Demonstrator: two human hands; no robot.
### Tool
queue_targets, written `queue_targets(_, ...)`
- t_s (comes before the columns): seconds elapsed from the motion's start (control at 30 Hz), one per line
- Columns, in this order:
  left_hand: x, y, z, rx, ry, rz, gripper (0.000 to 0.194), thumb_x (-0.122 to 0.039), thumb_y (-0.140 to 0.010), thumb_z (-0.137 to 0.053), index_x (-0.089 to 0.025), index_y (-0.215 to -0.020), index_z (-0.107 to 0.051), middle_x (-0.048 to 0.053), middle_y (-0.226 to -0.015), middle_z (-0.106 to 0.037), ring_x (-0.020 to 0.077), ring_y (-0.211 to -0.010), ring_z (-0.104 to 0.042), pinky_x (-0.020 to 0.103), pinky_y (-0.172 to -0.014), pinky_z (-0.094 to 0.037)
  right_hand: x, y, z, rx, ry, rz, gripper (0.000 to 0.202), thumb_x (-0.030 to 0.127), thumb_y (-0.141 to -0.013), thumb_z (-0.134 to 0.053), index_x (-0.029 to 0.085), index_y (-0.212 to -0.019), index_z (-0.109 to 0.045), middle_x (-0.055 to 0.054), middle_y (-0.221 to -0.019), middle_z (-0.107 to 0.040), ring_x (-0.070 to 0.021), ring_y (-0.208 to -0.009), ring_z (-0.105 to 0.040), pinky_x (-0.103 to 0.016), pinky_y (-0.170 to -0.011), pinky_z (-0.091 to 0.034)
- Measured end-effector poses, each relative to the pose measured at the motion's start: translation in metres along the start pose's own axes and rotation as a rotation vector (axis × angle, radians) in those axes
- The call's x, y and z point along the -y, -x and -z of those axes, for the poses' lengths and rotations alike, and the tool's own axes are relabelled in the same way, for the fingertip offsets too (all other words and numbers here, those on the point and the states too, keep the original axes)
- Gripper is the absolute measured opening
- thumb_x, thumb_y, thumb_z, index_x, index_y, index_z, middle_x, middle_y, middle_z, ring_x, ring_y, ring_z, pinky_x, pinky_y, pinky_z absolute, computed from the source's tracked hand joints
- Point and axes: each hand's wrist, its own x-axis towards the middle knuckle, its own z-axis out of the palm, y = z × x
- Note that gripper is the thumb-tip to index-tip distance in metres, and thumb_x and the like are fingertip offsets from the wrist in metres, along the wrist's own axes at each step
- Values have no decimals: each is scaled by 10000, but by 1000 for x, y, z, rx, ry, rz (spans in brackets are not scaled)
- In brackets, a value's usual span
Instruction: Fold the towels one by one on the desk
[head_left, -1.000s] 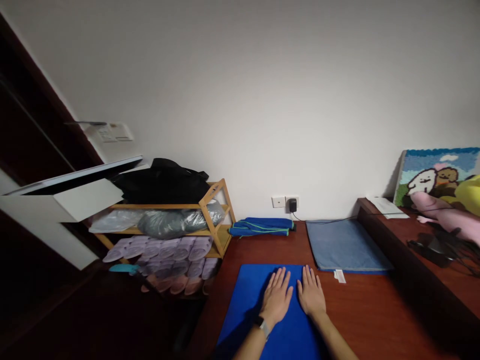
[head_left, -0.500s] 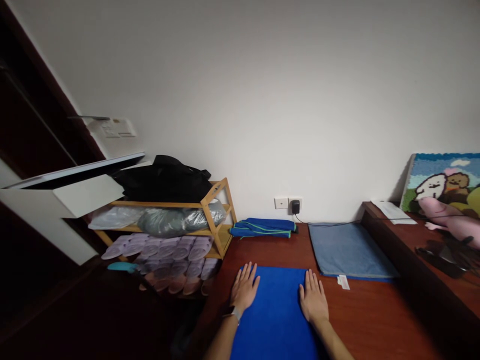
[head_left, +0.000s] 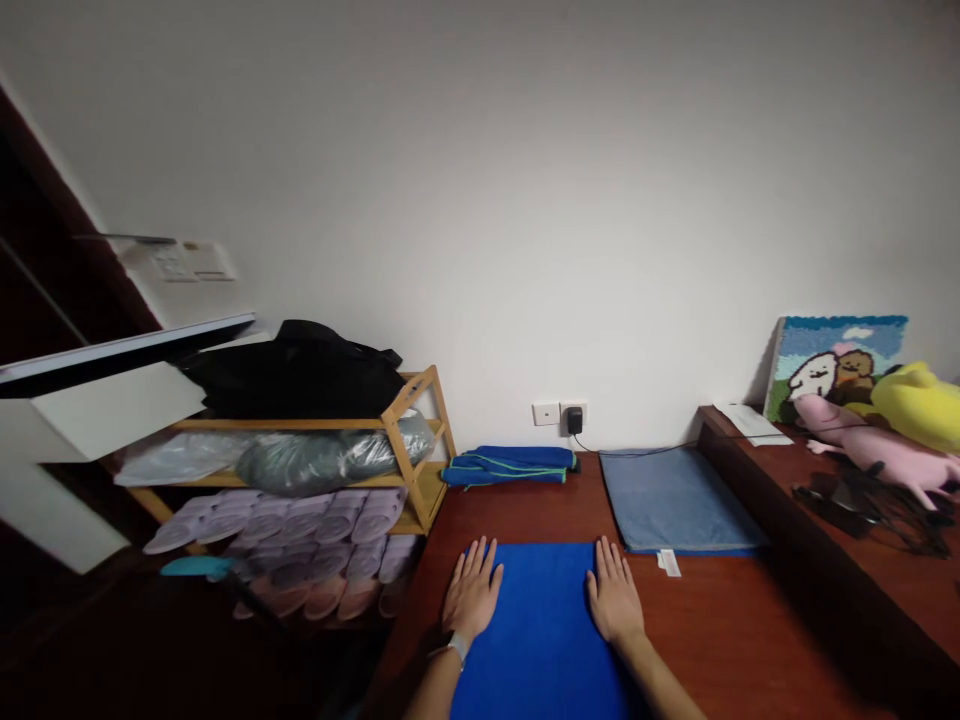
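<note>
A bright blue cloth (head_left: 538,630) lies flat on the reddish-brown wooden table (head_left: 517,510), its near end cut off by the bottom of the view. My left hand (head_left: 474,592) rests palm down along the cloth's left edge, fingers stretched out. On the opposite edge, my right hand (head_left: 615,592) lies flat in the same way, fingers extended. Neither hand grips anything. Beyond them, against the wall, is a folded blue cloth with green trim (head_left: 510,465). To the right lies a grey-blue folded cloth (head_left: 679,505) with a white tag (head_left: 668,563).
Left of the table stands a wooden rack (head_left: 420,450) with a black bag (head_left: 300,370), plastic-wrapped bundles and slippers (head_left: 330,515). A raised ledge on the right holds a pink plush toy (head_left: 877,445), a yellow plush and a picture (head_left: 832,360). A black plug (head_left: 574,420) sits in the wall socket.
The view has turned slightly to the right, so everything sits further left and more of the yellow plush shows. Both hands stay flat on the cloth's edges.
</note>
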Motion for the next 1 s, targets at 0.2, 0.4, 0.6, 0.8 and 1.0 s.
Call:
queue_targets(0.2, -2, -1, 5, 14, -23, 1, 624, -521, -1051, -229, -219, -1587, -334, 72, -1664, -311, 237, -1545, -249, 479, -1253, -230, 0, 0, 1, 35, -32, -21, 677, 423, -1011, -183, 99, -1605, -164, -43, -1692, -131, -202, -1569, -96, -392, -1278, -76)
queue_targets(0.4, -11, -5, 14, 16, -55, 0, 590, -457, -1050, -267, -219, -1587, -335, 74, -1663, -302, 235, -1533, -278, 484, -1252, -241, 1, 0, 8, 51, -73, -22, 672, 412, -1005, -188, 105, -1603, -166, -26, -1686, -113, -193, -1567, -97, -396, -1280, -81)
queue_targets(0.6, -113, -6, 12, -57, 80, -251, 572, -453, -1074, -213, -252, -1607, -270, 37, -1676, -287, 214, -1547, -241, 456, -1261, -253, 0, 0, 11, 48, -98, -20, 666, 399, -1003, -193, 114, -1605, -171, -30, -1685, -116, -185, -1566, -96, -383, -1278, -84)
queue_targets(0.8, -171, 0, -2, 67, 148, -341, 572, -504, -1072, -198, -299, -1600, -275, 26, -1665, -307, 228, -1538, -271, 492, -1259, -258, -2, 0, 9, 58, -60, 6, 650, 345, -993, -209, 109, -1599, -196, -34, -1685, -101, -190, -1567, -74, -390, -1279, -70)
queue_targets(1.0, -76, 10, 8, 89, 71, -191, 570, -505, -1069, -210, -314, -1605, -236, -4, -1672, -273, 220, -1543, -254, 487, -1264, -236, -2, 0, 8, 48, -77, -19, 671, 406, -1006, -185, 103, -1604, -158, -36, -1687, -117, -182, -1566, -99, -384, -1278, -80)
